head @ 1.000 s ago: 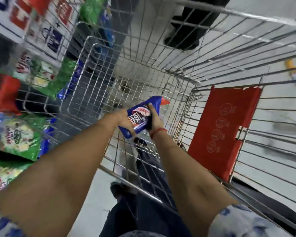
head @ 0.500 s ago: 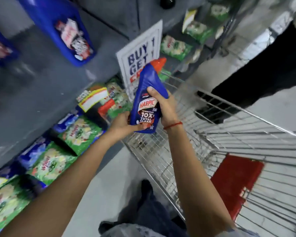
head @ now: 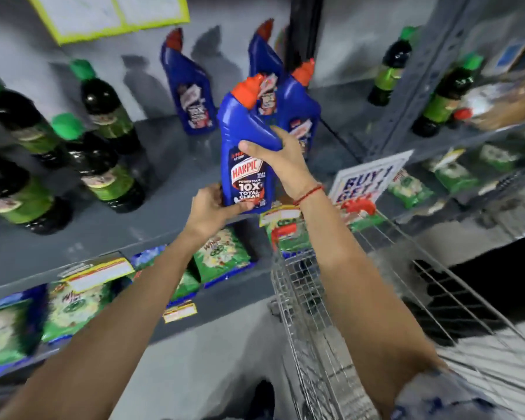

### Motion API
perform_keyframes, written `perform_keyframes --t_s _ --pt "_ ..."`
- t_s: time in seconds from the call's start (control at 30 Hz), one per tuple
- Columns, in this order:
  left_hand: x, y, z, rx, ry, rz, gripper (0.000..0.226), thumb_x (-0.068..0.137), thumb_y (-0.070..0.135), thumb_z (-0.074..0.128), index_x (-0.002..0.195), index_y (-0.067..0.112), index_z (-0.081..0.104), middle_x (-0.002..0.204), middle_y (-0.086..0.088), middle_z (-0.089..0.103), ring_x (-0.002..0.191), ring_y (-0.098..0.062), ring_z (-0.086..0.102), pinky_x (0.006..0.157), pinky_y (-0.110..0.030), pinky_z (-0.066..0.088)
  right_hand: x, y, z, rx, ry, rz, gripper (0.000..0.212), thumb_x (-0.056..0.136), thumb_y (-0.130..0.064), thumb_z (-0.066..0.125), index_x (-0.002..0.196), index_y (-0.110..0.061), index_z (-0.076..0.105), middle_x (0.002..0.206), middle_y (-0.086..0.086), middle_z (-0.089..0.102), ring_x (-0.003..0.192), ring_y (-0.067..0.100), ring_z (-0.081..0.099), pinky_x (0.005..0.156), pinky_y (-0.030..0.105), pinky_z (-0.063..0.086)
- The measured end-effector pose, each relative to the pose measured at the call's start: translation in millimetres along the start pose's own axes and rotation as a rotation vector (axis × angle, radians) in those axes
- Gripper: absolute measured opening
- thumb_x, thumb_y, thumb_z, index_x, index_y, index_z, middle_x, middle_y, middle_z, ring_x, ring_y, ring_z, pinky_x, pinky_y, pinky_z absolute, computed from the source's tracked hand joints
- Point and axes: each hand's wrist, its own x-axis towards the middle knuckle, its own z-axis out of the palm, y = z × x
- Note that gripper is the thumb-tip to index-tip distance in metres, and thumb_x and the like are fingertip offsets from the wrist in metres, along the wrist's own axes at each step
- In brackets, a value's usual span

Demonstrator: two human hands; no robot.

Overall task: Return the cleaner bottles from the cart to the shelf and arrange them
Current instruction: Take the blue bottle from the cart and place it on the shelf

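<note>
Grey shelf [head: 176, 177]; blue, orange-capped cleaner bottle [head: 246, 153], seemingly upright.

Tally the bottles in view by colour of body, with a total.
Blue bottles with orange-red caps: 4, one held by both hands, three on the shelf.
Dark bottles with green caps: 7, five at left, two at right.
Total: 11.

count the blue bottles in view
4. One blue bottle is held by both hands over the shelf; one stands right behind it, one back left, one back centre. More may be hidden.
</note>
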Motion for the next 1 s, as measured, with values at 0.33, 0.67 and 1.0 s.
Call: perform_keyframes --t_s 0.33,0.67,1.0 --pt "39.8 -6.6 -32.0 0.068 0.134 0.033 0.045 0.061 0.011 0.084 0.1 0.014 0.06 0.102 -0.013 0.07 0.077 -0.006 0.066 0.08 -0.03 0.055 59.3 11.9 25.7 -0.127 -0.153 -0.009 0.035 0.061 -0.019 0.082 0.091 -0.018 0.064 0.088 -0.001 0.072 0.079 0.011 0.07 0.069 0.024 0.054" --pt "61.0 -27.8 -34.3 0.179 0.192 0.031 0.057 0.063 0.025 0.084 0.113 0.012 0.059 0.104 -0.007 0.071 0.093 -0.021 0.067 0.086 -0.032 0.052 82.4 28.1 33.0 -0.229 -0.226 0.032 0.043 0.059 -0.017 0.085 0.095 -0.024 0.062 0.089 -0.007 0.072 0.077 0.004 0.071 0.065 0.017 0.054" --pt "63.2 -39.8 -42.2 0.19 0.145 0.052 0.059 0.06 0.023 0.086 0.111 0.016 0.056 0.101 0.003 0.069 0.085 -0.004 0.064 0.068 0.001 0.045 45.8 69.5 -1.9 -0.149 0.306 -0.125 0.026 0.068 -0.019 0.081 0.088 -0.016 0.064 0.083 -0.002 0.068 0.075 -0.001 0.065 0.07 0.014 0.051"
